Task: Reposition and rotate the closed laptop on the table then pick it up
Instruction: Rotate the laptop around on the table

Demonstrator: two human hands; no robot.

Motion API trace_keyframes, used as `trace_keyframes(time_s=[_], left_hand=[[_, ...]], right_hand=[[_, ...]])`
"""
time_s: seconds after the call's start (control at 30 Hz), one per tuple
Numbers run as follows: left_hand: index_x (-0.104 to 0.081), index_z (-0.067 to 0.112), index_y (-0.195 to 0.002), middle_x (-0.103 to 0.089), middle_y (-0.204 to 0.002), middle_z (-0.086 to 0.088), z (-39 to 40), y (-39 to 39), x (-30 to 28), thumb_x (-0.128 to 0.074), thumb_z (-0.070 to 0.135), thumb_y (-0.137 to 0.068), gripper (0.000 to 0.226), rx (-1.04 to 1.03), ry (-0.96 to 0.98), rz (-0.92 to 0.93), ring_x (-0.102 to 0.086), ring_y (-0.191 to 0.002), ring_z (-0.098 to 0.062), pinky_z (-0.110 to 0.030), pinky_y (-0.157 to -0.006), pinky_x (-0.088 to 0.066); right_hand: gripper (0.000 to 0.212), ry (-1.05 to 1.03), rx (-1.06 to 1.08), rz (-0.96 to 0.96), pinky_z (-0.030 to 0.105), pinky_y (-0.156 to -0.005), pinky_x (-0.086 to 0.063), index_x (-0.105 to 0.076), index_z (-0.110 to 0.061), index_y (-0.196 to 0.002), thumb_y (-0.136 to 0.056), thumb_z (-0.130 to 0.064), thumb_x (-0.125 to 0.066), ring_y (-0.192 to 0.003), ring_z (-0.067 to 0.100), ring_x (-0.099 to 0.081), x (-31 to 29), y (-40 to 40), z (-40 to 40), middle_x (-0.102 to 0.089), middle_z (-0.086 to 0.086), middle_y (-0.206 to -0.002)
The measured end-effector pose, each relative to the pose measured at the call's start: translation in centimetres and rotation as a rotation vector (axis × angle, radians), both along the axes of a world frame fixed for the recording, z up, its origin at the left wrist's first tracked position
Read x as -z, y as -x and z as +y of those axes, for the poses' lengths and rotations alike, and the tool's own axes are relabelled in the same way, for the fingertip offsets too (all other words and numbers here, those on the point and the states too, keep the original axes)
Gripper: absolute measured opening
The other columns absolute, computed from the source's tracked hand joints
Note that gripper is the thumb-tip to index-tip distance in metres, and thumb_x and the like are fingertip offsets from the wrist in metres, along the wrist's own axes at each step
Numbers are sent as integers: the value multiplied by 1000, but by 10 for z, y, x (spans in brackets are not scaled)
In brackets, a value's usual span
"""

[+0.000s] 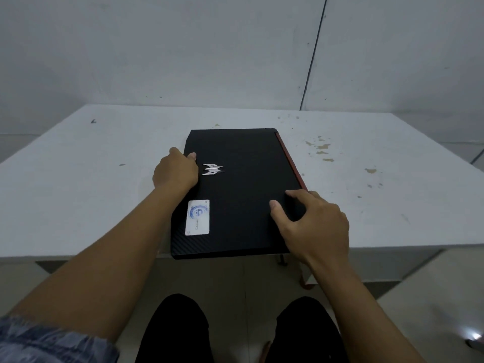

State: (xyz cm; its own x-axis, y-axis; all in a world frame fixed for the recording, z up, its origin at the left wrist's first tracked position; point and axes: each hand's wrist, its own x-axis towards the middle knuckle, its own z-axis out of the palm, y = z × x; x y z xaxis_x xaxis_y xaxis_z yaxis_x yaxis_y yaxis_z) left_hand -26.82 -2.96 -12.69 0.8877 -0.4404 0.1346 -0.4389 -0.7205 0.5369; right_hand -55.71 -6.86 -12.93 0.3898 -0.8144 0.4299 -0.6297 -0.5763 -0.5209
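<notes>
A closed black laptop [241, 195] lies on the white table [78, 195], its long side running away from me and its near end jutting slightly over the table's front edge. It has a silver logo, a white sticker near me and a red strip along its right side. My left hand [175, 171] grips the laptop's left edge, thumb on the lid. My right hand [311, 224] rests on the lid at the near right corner, thumb and fingers spread on top, outer fingers over the right edge.
The table top has brown stains [322, 150] to the right of the laptop. A grey wall stands right behind the table, with a dark cable [313, 56] running down it. My knees [235, 328] are below the front edge.
</notes>
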Motion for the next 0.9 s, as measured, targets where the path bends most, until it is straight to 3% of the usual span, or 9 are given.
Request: trace_keyframes(time_s=[0.23, 0.4, 0.53, 0.7, 0.9], left_hand=[[-49, 2, -127, -65, -122, -20, 5, 29, 14, -39, 38, -105, 43, -133, 11, -67, -62, -111, -42, -40, -74, -36], [-41, 2, -140, -46, -141, -24, 7, 33, 8, -39, 36, -101, 52, -160, -68, -50, -49, -125, -43, -48, -97, -38], [-36, 6, -144, -36, -142, -25, 0, 14, 1, -45, 28, -91, 58, -22, -15, -187, -42, -123, -46, -51, -103, -32], [-37, 30, -153, -34, -151, -18, -28, -30, -3, -49, 45, -96, 60, 230, -32, -46, -33, -140, -39, -49, -112, -26], [-36, 38, -157, -36, -160, -18, -63, -66, -14, -46, 58, -96, 65, 335, -170, -21, -29, -147, -39, -50, -117, -25]], right_hand=[[48, 33, -162, 25, 33, -76, -55, -76, -30, -114, -87, -64, -56, -86, 14, -70, -7, 16, -47, -76, -9, -103], [38, 27, -144, 1, 31, -80, -54, -76, -26, -116, -90, -49, -59, -95, 15, -69, -7, 18, -56, -76, -8, -110], [37, -55, 87, -131, 32, -88, -47, -71, -24, -122, -93, -44, -59, -105, 16, -61, 7, 17, -33, -68, 0, -121], [57, -153, 153, -102, 46, -111, -36, -53, -26, -146, -94, -51, -56, -139, 22, -28, 19, 12, -1, -42, 7, -148], [55, -137, 143, -113, 34, -99, -38, -52, -28, -143, -93, -50, -57, -133, 20, -31, 18, 9, -2, -41, 5, -142]])
